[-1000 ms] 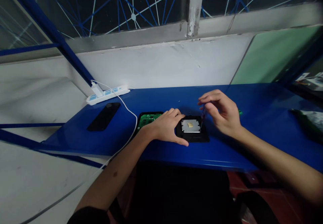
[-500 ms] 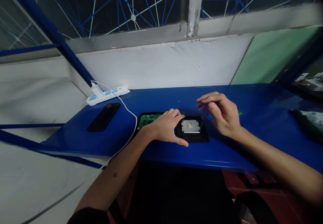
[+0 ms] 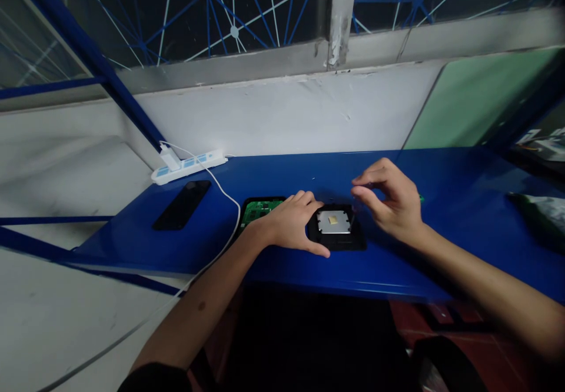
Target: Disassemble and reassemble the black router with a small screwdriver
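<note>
A black plastic case (image 3: 357,240) lies on the blue table. In it sits a silver metal plate (image 3: 342,223) with a small yellowish square pad (image 3: 332,219) at its middle. My left hand (image 3: 293,221) grips the case from its left side, thumb at the near edge and fingers at the far edge. Above the case's right side, my right hand (image 3: 388,198) pinches a thin upright screwdriver (image 3: 354,208), its handle faint and see-through. The tip reaches the plate's right edge; its exact contact is too small to make out. Beside my left wrist is a green circuit board (image 3: 258,208) in a black shell, partly covered.
A black phone (image 3: 183,205) lies to the left, near a white power strip (image 3: 189,166) with a plugged charger. Its white cable (image 3: 232,195) runs across the table and off the near edge. A dark green and silvery bag (image 3: 542,212) lies far right.
My right fingers have closed from a looser, raised pose into a pinch at the screwdriver's top. My left hand and the case have stayed in place.
</note>
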The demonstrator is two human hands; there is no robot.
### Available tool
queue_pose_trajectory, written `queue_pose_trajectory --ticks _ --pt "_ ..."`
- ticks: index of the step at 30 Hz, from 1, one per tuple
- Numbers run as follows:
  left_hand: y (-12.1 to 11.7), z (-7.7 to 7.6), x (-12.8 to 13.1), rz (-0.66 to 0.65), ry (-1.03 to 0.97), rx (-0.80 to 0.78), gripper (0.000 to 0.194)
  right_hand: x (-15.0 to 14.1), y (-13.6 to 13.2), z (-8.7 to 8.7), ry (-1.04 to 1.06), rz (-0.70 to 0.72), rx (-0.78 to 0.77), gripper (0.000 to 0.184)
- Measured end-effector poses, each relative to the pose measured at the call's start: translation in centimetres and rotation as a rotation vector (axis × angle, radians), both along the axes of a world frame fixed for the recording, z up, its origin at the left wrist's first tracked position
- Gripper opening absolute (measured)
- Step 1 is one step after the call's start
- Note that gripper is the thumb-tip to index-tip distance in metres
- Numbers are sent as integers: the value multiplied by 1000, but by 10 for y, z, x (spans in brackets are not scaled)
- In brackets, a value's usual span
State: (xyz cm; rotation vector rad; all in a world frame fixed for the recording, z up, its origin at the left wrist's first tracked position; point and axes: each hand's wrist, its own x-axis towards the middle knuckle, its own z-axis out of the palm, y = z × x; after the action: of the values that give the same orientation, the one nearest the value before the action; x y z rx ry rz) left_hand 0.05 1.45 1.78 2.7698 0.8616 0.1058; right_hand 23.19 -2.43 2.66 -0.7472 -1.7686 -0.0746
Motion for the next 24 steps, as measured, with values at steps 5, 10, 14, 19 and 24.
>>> queue_pose_trajectory --ticks 5,10,14,19,24 --pt "0 1 0 -2 9 -19 108 -2 -6 -4 97 -8 -168 22" --pt "1 1 0 2 12 -25 109 -1 -9 -7 125 118 -219 19" --pt "1 0 0 9 13 -18 109 -1 -6 -7 135 162 -245 10" --pt "0 -1 0 -4 -10 10 106 -1 -1 -3 37 58 -65 11" --pt "0 0 -1 -6 -17 2 104 -4 -7 -4 113 30 -197 24"
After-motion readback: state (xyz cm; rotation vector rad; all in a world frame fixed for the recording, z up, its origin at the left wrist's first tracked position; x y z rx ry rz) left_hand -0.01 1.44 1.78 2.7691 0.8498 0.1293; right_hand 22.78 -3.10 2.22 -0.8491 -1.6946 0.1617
